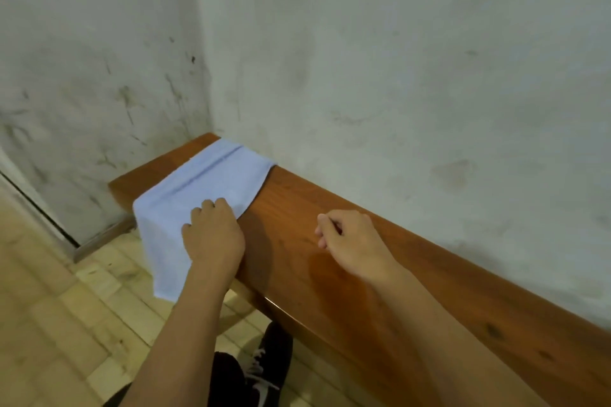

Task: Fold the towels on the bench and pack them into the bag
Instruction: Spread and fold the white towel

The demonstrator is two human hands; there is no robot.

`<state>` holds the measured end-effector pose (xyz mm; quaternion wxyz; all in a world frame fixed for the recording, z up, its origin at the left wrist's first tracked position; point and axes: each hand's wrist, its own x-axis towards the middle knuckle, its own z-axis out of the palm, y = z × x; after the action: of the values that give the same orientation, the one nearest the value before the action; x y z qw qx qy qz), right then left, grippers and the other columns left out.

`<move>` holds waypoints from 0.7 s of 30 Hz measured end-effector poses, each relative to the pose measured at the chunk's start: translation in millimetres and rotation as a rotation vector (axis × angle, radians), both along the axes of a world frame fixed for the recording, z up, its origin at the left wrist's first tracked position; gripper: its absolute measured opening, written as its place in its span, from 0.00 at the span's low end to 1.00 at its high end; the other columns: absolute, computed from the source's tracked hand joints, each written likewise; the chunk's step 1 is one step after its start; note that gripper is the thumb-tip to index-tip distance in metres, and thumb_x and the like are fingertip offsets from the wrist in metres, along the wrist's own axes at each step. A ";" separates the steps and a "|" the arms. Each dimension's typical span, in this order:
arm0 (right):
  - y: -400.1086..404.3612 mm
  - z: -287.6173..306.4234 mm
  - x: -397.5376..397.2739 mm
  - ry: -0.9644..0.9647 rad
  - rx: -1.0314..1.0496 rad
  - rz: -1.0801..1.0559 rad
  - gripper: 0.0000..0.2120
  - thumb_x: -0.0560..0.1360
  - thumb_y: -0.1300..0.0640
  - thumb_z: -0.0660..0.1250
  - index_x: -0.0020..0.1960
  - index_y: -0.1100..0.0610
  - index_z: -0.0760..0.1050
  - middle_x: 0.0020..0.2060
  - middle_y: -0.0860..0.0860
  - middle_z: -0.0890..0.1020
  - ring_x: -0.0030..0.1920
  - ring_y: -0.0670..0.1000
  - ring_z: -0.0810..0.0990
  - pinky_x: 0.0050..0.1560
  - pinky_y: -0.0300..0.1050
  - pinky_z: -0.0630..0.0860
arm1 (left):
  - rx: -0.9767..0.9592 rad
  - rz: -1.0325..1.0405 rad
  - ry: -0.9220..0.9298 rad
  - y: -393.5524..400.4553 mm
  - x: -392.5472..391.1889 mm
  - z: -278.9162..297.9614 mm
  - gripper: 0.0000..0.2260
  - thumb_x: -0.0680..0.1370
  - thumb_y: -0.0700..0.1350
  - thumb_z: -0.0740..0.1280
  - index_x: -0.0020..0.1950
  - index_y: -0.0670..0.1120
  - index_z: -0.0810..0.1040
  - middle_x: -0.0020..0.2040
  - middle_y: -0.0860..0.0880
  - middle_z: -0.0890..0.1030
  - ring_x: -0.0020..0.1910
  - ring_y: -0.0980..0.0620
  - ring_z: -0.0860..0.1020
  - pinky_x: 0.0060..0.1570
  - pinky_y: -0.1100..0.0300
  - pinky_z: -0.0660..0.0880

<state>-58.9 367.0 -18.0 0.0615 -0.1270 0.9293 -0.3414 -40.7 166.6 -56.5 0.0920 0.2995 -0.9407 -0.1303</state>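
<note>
Head view only here, so that's all you've got to go on: towel is a light blue one spread across the far end of the wooden bench, up in the wall corner, with its near part hanging off the front edge toward the floor. Your left hand sits on the towel's right edge near the bench front, fingers curled down into the cloth, so it looks like you're gripping that edge, though I can't see the fingertips themselves. Your right hand hovers over bare wood well to the right of the towel, fingers loosely curled, holding nothing. I'd say you're right at the start of the fold on this one, since it lies mostly flat with just a crease running along it. Next move probably wants the right hand over on the cloth too, grabbing a matching corner so you can bring the hanging part up evenly. No bag in view at all, so packing isn't close yet.
</note>
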 end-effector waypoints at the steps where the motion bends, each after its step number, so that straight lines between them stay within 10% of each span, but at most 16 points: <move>1: -1.2 -1.2 1.1 0.001 0.004 0.004 0.16 0.83 0.47 0.57 0.44 0.48 0.80 0.37 0.44 0.82 0.39 0.45 0.82 0.47 0.44 0.82 | 0.031 -0.023 0.030 3.5 -1.4 -0.7 0.08 0.81 0.39 0.59 0.59 0.42 0.73 0.56 0.42 0.75 0.55 0.43 0.74 0.55 0.51 0.72; 7: 15.3 -2.7 10.2 0.014 0.050 0.003 0.15 0.83 0.46 0.58 0.44 0.48 0.79 0.37 0.45 0.82 0.39 0.46 0.81 0.47 0.45 0.82 | 0.274 -0.121 0.098 33.4 1.7 1.1 0.07 0.83 0.38 0.57 0.60 0.41 0.71 0.48 0.44 0.75 0.42 0.51 0.74 0.44 0.59 0.74; 11: 43.0 0.7 19.6 0.001 0.038 0.001 0.15 0.83 0.46 0.58 0.43 0.48 0.79 0.36 0.45 0.82 0.39 0.46 0.82 0.47 0.44 0.82 | 0.110 -0.034 0.137 18.2 6.2 -0.8 0.17 0.81 0.46 0.63 0.66 0.41 0.66 0.56 0.39 0.74 0.48 0.42 0.76 0.43 0.51 0.75; 15: 65.2 -0.7 27.5 -0.013 0.013 0.016 0.14 0.83 0.47 0.59 0.45 0.47 0.79 0.36 0.43 0.82 0.39 0.44 0.82 0.48 0.42 0.82 | -0.021 0.009 0.025 9.6 10.1 2.6 0.09 0.82 0.42 0.58 0.59 0.39 0.71 0.53 0.40 0.75 0.50 0.40 0.76 0.46 0.49 0.72; 21: 65.2 -4.8 43.3 -0.095 -0.058 0.011 0.08 0.81 0.47 0.63 0.52 0.47 0.80 0.42 0.41 0.82 0.45 0.41 0.81 0.55 0.41 0.79 | 0.337 -0.273 0.033 46.7 0.9 9.3 0.12 0.82 0.45 0.60 0.41 0.42 0.68 0.38 0.45 0.73 0.42 0.42 0.75 0.41 0.57 0.66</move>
<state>-15.6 432.2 -22.8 0.1040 -0.1176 0.9142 -0.3735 -39.8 213.2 -47.2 0.0377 0.1782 -0.9358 -0.3018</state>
